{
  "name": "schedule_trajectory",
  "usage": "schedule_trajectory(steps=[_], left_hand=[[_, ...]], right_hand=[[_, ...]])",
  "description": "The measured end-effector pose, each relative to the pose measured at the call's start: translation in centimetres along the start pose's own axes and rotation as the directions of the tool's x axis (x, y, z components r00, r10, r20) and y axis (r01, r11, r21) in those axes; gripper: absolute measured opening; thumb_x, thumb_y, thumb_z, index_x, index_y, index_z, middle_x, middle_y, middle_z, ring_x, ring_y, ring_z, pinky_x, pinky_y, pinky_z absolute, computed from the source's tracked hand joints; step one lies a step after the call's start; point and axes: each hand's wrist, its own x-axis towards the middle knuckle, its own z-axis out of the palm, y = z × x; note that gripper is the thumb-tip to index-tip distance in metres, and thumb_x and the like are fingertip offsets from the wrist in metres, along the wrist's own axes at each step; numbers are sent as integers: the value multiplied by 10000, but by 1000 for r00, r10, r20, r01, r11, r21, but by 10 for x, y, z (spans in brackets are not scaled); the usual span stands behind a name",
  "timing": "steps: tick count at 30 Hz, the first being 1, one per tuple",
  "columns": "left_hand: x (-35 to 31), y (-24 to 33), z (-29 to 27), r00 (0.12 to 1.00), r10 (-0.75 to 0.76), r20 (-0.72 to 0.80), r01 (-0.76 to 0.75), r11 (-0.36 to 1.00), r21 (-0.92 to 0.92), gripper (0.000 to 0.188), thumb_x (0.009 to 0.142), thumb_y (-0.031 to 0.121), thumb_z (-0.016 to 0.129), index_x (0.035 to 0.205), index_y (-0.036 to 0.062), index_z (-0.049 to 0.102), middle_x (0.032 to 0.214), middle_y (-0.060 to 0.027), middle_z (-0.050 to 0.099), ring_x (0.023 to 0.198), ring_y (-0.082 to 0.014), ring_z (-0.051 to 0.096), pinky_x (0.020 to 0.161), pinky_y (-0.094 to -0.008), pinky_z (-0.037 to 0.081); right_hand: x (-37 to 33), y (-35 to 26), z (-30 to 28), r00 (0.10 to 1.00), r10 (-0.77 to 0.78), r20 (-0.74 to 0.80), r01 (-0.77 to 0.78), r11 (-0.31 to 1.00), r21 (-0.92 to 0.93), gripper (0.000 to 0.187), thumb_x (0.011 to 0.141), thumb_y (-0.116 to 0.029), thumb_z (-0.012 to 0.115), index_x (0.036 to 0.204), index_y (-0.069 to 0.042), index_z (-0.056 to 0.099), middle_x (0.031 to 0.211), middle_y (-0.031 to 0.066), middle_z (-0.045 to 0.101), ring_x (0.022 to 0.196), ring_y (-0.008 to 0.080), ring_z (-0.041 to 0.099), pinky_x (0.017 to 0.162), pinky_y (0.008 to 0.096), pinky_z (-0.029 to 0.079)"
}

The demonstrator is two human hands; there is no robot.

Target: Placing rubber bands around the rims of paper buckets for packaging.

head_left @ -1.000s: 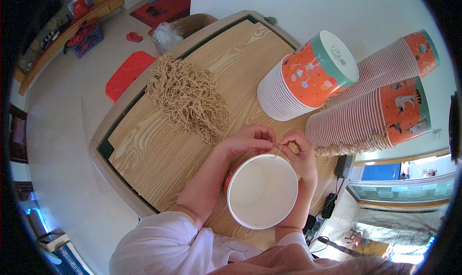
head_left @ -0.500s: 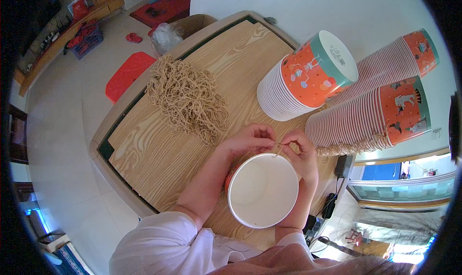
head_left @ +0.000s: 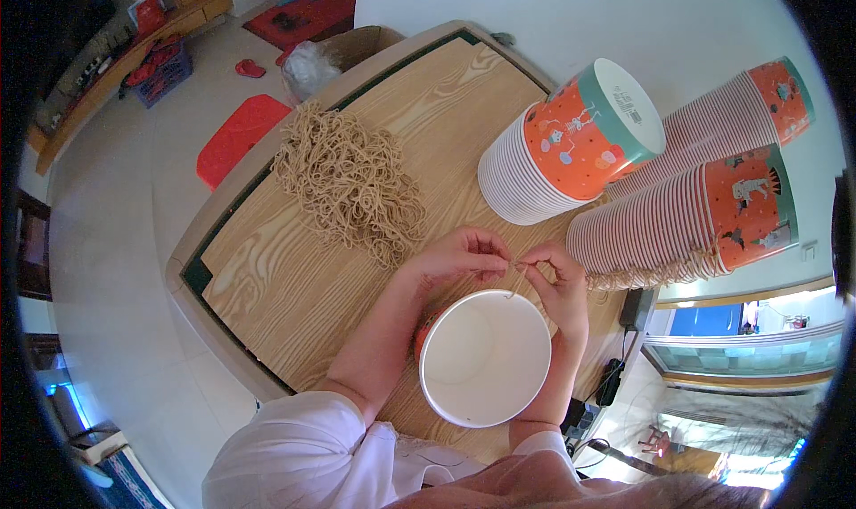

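Observation:
My left hand [head_left: 463, 254] and my right hand [head_left: 558, 284] meet just beyond the far rim of a white-lined paper bucket [head_left: 484, 359]. Both pinch a thin tan cord [head_left: 511, 288] between thumb and forefinger, and a short end of it hangs down by the rim. Whether the cord is knotted is too small to tell. The bucket's open mouth faces up toward me between my forearms, and a sliver of its orange outside shows at the left. A tangled heap of tan cord [head_left: 352, 184] lies on the wooden table to the left of my hands.
A stack of orange and green paper buckets [head_left: 571, 139] stands upside down beyond my right hand. Two more stacks [head_left: 687, 210] [head_left: 727, 108] rise farther right, with cord loops [head_left: 664, 275] along the nearer one. Black adapters [head_left: 610, 382] sit by the right edge, and a red stool [head_left: 239, 141] stands left.
The bucket has shifted slightly toward me and to the left. My hands stay almost in place, still pinching the cord.

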Motion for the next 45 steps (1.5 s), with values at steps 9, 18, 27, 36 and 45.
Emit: schedule_trajectory(steps=[9,18,27,36,45], left_hand=[[-1,5,0,999,18,26,-20,999,49,149,855,118,662,954,18,610,779,-40,636,655,-93,578,558,-227,448],[10,-9,0,1000,27,-13,-26,996,84,175,853,133,666,962,8,610,788,-22,621,682,-88,564,589,-225,452],[23,-28,-3,963,195,-184,-110,915,389,140,840,124,665,940,35,626,837,-19,648,784,-89,598,708,-256,484],[25,-33,-5,951,222,-217,-125,913,389,113,816,72,662,914,24,632,825,-27,654,755,-88,608,690,-248,488],[25,-30,-2,929,239,-281,-122,919,375,68,816,40,652,877,16,635,804,-23,649,751,-82,598,691,-241,492]], right_hand=[[-1,1,-3,1000,-17,-23,17,1000,-3,184,735,84,676,889,-7,629,842,84,618,801,181,610,732,287,486],[4,12,2,997,42,62,-40,998,-42,206,796,52,663,991,1,621,910,83,624,866,158,609,774,277,492],[5,21,0,964,186,188,-230,942,246,226,970,-135,495,1072,1,645,947,69,660,821,153,619,785,275,495],[3,16,2,946,286,155,-323,876,358,306,1000,-169,434,1041,42,651,959,108,677,908,166,632,825,290,496],[0,9,-6,930,265,254,-321,923,211,309,993,-145,429,1032,64,653,945,120,677,890,168,632,829,297,491]])
